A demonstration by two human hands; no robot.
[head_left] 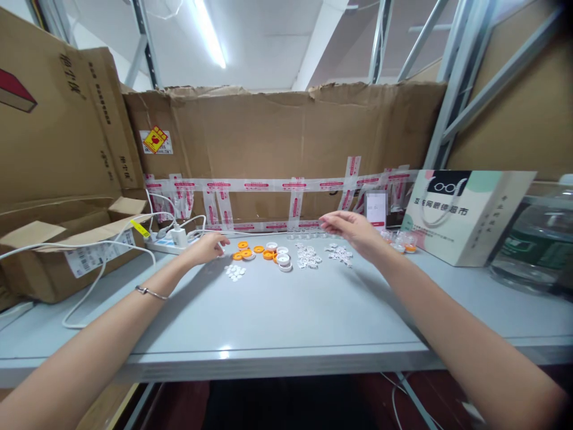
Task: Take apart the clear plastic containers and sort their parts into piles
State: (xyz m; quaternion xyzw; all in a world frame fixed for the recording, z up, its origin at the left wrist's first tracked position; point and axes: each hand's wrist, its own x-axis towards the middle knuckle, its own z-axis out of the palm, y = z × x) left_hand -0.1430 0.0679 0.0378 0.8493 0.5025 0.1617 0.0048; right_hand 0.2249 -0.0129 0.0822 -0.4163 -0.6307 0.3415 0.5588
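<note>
My left hand (209, 248) hovers at the left end of the small parts, fingers loosely bent and apart, with nothing visible in them. Just right of it lie orange round caps (246, 254) and white round caps (283, 259). A cluster of small white discs (235, 272) is in front of them. My right hand (351, 230) is raised over the right side, its thumb and fingertips pinched together; anything between them is too small to make out. Below it are two groups of white openwork pieces (308, 257). A row of clear cups (308, 235) stands behind.
A large cardboard sheet (268, 131) walls off the back. On the left are an open carton (80, 257) and a power strip (165, 245) with white cables. A phone (375, 210), paper bag (461, 218) and water bottle (537, 245) stand on the right of the grey table (268, 322).
</note>
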